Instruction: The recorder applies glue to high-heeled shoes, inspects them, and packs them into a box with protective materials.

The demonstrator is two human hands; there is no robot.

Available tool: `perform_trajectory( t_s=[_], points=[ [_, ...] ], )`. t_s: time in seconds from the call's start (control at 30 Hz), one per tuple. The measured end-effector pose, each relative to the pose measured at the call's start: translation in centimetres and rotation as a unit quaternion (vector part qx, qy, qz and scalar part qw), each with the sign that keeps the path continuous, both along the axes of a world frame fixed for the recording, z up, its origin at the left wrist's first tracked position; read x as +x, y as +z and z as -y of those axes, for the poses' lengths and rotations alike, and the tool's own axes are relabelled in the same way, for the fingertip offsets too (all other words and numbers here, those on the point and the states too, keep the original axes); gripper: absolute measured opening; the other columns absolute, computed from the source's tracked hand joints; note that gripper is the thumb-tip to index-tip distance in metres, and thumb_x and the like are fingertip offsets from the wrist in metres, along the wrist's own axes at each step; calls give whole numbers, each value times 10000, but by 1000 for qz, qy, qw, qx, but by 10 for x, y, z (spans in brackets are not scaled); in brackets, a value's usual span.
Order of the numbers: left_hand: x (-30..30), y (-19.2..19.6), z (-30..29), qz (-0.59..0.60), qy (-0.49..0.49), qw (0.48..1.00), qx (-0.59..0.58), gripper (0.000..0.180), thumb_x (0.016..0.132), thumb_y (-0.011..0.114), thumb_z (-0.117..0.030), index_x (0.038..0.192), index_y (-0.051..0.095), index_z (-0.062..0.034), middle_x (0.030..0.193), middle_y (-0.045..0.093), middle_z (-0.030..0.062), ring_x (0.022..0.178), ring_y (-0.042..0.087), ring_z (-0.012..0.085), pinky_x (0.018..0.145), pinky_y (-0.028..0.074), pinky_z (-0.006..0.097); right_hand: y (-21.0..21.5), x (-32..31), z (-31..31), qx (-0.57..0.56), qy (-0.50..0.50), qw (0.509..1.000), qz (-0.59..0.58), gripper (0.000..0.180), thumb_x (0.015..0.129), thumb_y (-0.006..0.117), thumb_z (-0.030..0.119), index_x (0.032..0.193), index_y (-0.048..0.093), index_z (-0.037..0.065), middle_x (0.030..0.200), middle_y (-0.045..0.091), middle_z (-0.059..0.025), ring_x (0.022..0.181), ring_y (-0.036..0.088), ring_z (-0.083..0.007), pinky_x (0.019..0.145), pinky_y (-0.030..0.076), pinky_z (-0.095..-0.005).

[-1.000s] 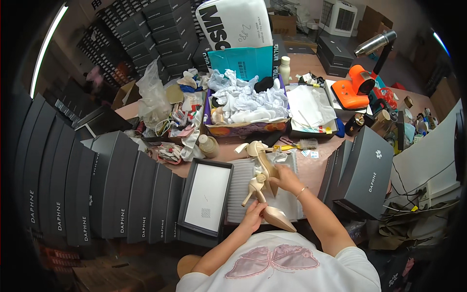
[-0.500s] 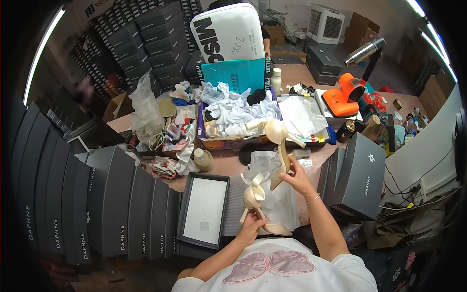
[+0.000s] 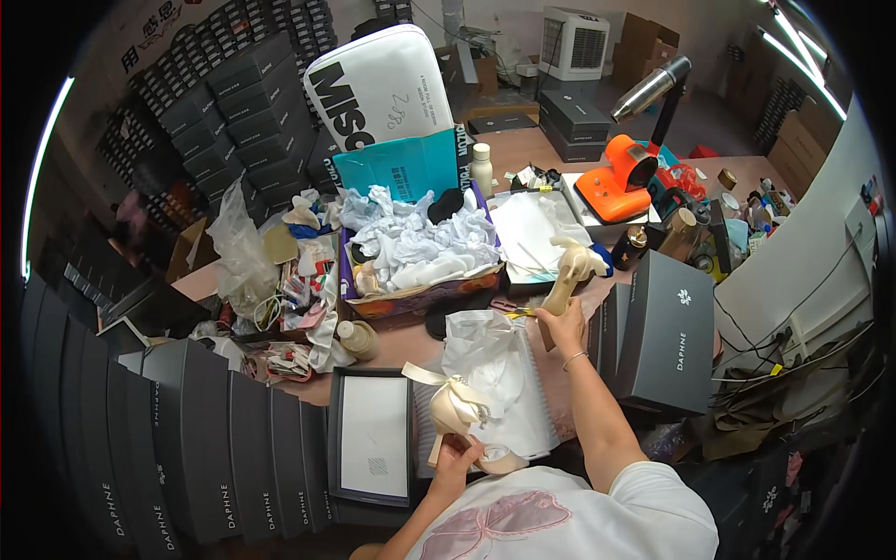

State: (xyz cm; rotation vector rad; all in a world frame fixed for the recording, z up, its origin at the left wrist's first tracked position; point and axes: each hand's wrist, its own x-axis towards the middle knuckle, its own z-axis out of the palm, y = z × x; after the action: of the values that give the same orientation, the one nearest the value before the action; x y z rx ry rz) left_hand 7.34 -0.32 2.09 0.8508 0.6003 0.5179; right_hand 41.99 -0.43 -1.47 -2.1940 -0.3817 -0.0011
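The left hand (image 3: 455,459) is gripping a cream high-heeled shoe (image 3: 464,417) from below, fingers closed around its sole, so that the shoe is standing just above the near edge of the worktop (image 3: 411,343) with its ribbon bow pointing to the left. The right hand (image 3: 563,329) is reaching forward and clamping the lower end of a second cream shoe (image 3: 571,271), which is rising tilted above the worktop; how the fingers are wrapping it is hard to make out at this distance. Between the two hands, crumpled white tissue paper (image 3: 495,369) is lying in an open shoebox (image 3: 539,411). Just left of the held shoe, a dark box lid (image 3: 371,437) with a white sheet inside is lying flat. A dark grey shoebox (image 3: 669,333) is standing on end just right of the right forearm. Beyond the hands, a cardboard tray (image 3: 420,291) is holding a heap of crumpled white paper, and an orange steamer (image 3: 618,179) is sitting well apart at the far right. A row of dark boxes (image 3: 187,448) is curving along the left side.
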Motion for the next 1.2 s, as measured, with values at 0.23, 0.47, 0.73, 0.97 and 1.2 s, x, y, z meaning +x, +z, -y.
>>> perform_trajectory(
  t_s=[0.23,0.47,0.73,0.97,1.2],
  points=[
    [-10,1,3,-27,21,999,12,359,842,671,-59,1118,442,-43,982,536,41,918,533,121,849,446,275,-33,27,-9,-100,-2,993,60,539,706,773,245,1094,451,54,1014,603,-161,987,572,-341,837,375,-480],
    [-11,1,5,-29,33,999,-7,404,845,670,-62,1164,424,-36,1038,519,53,954,520,125,875,443,283,-47,20,-27,-141,36,989,33,745,747,736,232,1332,324,20,1055,599,-187,1021,564,-362,862,374,-508],
    [-9,2,8,-35,16,999,-11,438,834,648,-11,1201,413,-51,1015,524,50,954,523,129,885,426,276,-56,-5,-28,-113,123,986,28,450,758,702,223,1073,505,-31,965,615,-246,964,578,-406,842,450,-444],
    [9,11,-10,-53,5,994,96,419,816,709,-145,1153,497,-15,1038,563,44,965,508,121,852,427,286,39,-91,36,110,308,923,-203,277,923,561,234,967,627,-32,870,633,-105,664,592,-150,595,472,-263],
    [30,88,-39,-144,38,700,698,457,675,784,-153,1090,602,-94,888,573,24,793,580,202,935,385,456,145,-139,110,329,355,617,-621,424,934,544,277,1253,468,8,1076,604,-114,925,642,-217,740,569,-365]
  ],
)
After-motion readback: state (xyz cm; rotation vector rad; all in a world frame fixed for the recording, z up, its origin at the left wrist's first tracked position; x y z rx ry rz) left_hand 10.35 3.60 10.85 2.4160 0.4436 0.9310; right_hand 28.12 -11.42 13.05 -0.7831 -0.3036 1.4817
